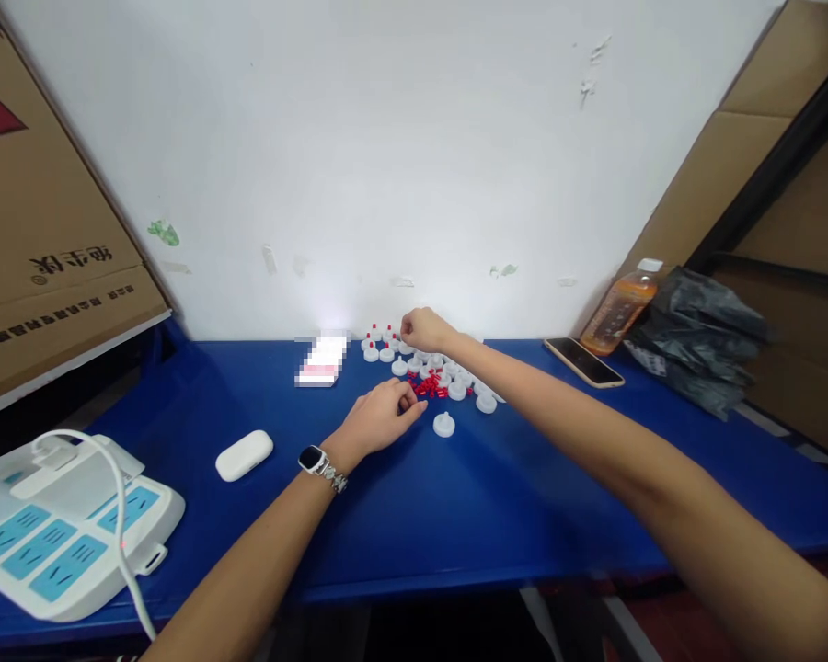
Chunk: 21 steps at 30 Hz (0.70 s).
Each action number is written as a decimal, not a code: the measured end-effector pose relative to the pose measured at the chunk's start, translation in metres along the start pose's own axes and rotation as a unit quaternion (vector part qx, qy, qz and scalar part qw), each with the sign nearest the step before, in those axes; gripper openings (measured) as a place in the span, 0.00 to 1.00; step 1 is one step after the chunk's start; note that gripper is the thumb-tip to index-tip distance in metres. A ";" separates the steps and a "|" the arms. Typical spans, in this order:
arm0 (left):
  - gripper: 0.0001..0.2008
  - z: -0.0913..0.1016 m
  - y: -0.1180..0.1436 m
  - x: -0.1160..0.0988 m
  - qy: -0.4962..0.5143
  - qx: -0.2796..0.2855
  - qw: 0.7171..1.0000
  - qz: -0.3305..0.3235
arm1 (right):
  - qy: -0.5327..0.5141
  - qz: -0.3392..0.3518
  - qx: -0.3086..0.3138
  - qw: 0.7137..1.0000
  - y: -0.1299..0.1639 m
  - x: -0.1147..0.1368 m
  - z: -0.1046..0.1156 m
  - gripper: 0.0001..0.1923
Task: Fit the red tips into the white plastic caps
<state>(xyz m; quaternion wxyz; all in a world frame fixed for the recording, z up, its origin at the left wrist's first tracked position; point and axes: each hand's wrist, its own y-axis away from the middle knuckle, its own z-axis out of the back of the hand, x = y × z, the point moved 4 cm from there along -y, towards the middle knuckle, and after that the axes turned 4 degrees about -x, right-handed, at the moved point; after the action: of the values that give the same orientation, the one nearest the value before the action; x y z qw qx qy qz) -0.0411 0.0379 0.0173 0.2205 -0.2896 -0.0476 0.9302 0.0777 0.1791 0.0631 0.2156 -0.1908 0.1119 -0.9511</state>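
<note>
My right hand (426, 330) is curled closed near the wall, beside several white plastic nozzle caps (371, 353) with red tips on them. Whatever its fingers hold is hidden. My left hand (385, 414), with a watch (312, 459) on its wrist, rests low over the table. Its thumb is apart from its bent fingers, at the left edge of a pile of small red tips (429, 386). More white nozzle caps without red tips (456, 390) lie behind and right of that pile, partly covered by my right forearm. A single white cap (443, 424) stands nearer to me.
On the blue table (414, 515) are a white power strip (75, 552) with a cable, a white case (244, 455), and a blurred bright item (323, 359). To the right lie a phone (583, 360), an orange drink bottle (621, 308) and a black plastic bag (704, 336). Cardboard (55, 202) stands left.
</note>
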 end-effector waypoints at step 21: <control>0.16 0.002 0.001 -0.004 -0.018 0.011 1.000 -0.004 | -0.030 -0.017 -0.010 0.999 -0.015 0.009 -0.021 0.11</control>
<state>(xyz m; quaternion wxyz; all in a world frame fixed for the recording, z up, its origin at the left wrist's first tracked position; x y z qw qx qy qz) -0.0399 0.0354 0.0204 0.2262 -0.2703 -0.0427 0.9349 0.0561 0.1910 0.0514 0.2010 -0.2227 0.1114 -0.9474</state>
